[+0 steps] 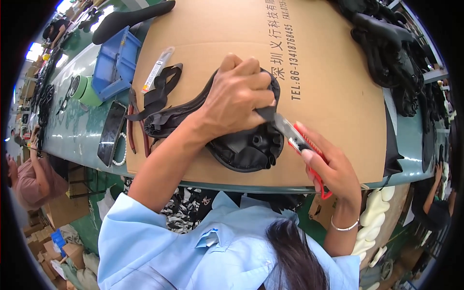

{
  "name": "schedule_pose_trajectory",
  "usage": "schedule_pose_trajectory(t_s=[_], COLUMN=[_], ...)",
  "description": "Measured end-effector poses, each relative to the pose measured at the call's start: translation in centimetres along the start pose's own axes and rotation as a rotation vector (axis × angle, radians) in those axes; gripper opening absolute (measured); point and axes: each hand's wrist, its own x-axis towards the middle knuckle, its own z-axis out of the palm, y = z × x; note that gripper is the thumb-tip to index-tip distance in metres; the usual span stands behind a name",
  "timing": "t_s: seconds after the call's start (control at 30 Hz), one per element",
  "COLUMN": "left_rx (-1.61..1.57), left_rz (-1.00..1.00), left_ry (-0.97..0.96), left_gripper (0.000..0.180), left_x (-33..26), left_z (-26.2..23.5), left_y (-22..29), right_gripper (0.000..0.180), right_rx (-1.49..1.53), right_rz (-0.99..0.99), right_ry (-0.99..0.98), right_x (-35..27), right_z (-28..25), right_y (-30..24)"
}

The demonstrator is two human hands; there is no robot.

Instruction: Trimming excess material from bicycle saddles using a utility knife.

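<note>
Saddle: a black bicycle saddle (241, 145) lies underside up on the cardboard sheet (333, 82), near the person's edge of the table (72, 130).
Left hand: the left hand (239, 94) presses down on the saddle, its fingers (261, 99) curled together and pinching a flap of the black cover at the saddle's right edge.
Right hand: the right hand (328, 166) grips a red utility knife (299, 142), fingers wrapped around the handle, blade tip at the pinched flap.
Progress: judging by the loose cover still folded at the wide end, trimming seems under way, with some edge left to cut; how much is already cut cannot be told.
Offcuts: black strips (162, 89) lie just left of the saddle.
Around: pliers (137, 128), a dark phone (111, 133), a blue bin (116, 65) and a pile of black saddles (391, 53) at the far right.
</note>
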Motion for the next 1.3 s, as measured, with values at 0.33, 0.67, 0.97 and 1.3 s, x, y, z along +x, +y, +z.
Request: schedule_pose_trajectory(t_s=[0.33,0.67,0.97,1.3], left_rx=[-0.227,-0.814,-1.446,-1.027], left_rz=[-0.741,-0.982,-1.014,-0.788], left_ry=[0.517,-0.362,0.490,0.909], left_gripper=[0.018,0.033,0.049,0.015], left_x=[0.4,-5.5,1.3,3.1], left_z=[-0.6,-7.0,-3.8,-9.1], left_y=[-1.0,2.7,3.6,1.6], right_gripper=[0.054,0.054,0.065,0.061], right_rx=[0.008,-0.563,-0.891,-0.728], right_rz=[-0.072,-0.407,-0.341,-0.067], right_ry=[0.374,0.085,-0.032,0.286], right_x=[-7.3,-0.5,-3.3,-10.1], right_z=[8.9,-4.4,-1.9,3.8], right_y=[1.8,0.7,-2.2,0.5])
